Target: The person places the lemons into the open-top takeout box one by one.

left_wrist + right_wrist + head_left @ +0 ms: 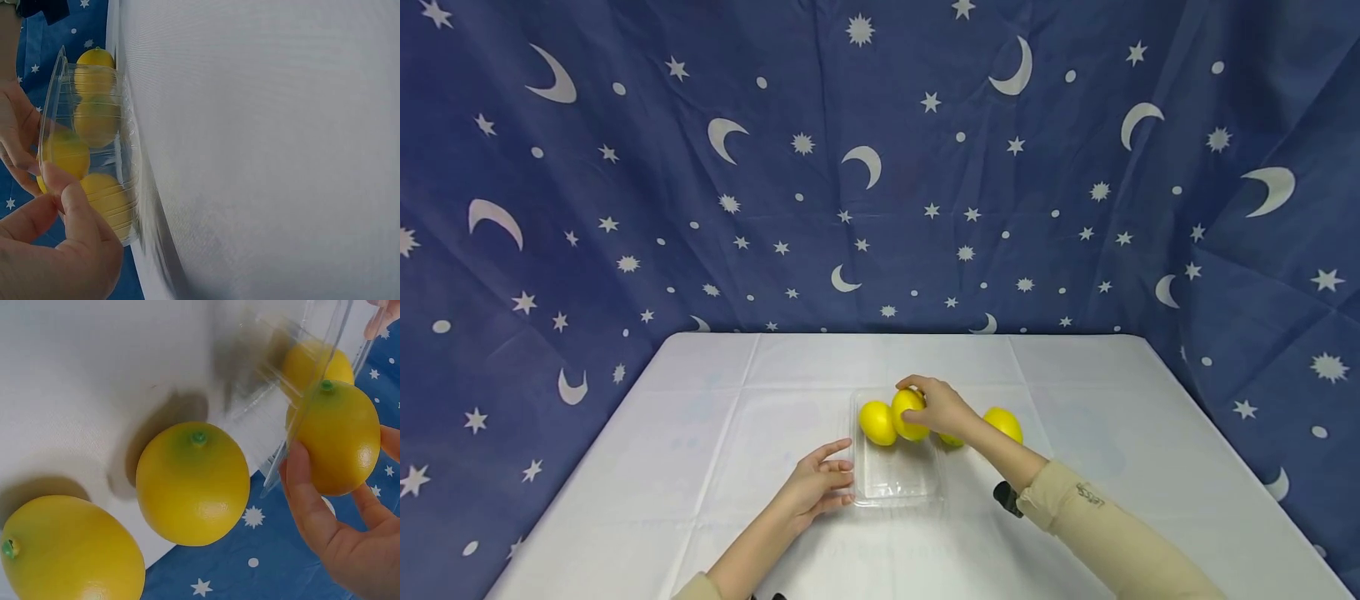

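A clear plastic box sits on the table with one yellow lemon at its far left. My left hand is at the box's left side, and in the left wrist view its thumb and a finger pinch the rim. My right hand grips another lemon between thumb and fingers over the far part of the box, right beside the first lemon. In the right wrist view this held lemon shows its green stem end upward, the box wall overlapping its left side.
Two more lemons lie on the white table right of the box, one in plain sight and one partly hidden by my right wrist. A blue curtain with moons and stars hangs behind the table and along its sides.
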`<control>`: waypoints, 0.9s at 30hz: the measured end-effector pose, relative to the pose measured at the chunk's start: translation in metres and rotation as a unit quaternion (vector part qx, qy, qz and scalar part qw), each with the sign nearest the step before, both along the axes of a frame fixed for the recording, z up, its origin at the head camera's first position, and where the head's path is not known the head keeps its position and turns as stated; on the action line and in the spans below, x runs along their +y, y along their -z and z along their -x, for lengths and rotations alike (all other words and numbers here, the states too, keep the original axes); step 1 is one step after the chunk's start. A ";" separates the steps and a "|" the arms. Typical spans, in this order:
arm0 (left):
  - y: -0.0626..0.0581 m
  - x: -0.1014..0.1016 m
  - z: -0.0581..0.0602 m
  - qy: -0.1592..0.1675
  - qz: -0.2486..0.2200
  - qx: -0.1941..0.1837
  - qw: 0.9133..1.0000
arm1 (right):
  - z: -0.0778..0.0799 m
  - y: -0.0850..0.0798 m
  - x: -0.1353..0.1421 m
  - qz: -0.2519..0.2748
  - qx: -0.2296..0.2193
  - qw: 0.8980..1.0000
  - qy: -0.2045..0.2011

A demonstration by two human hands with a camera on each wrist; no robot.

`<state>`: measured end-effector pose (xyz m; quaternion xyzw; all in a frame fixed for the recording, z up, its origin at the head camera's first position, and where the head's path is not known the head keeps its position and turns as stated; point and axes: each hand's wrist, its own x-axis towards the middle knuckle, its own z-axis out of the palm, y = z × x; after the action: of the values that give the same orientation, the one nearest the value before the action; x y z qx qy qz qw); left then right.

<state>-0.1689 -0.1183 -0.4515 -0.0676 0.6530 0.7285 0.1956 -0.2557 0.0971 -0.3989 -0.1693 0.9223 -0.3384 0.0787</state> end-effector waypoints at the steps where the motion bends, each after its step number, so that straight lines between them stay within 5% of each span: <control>1: 0.000 0.000 0.000 0.000 0.001 0.000 1.000 | 0.000 0.000 -0.001 -0.005 0.005 1.000 -0.001; 13: 0.000 0.000 0.001 0.008 0.000 0.003 1.000 | 0.001 0.010 -0.009 -0.101 0.048 0.994 -0.007; 27: 0.001 0.000 0.005 -0.002 0.008 -0.003 1.000 | 0.006 0.019 -0.019 -0.156 0.089 0.984 -0.006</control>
<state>-0.1737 -0.1188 -0.4529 -0.0731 0.6581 0.7235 0.1955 -0.2614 0.0782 -0.4182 -0.1900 0.9660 -0.1739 0.0243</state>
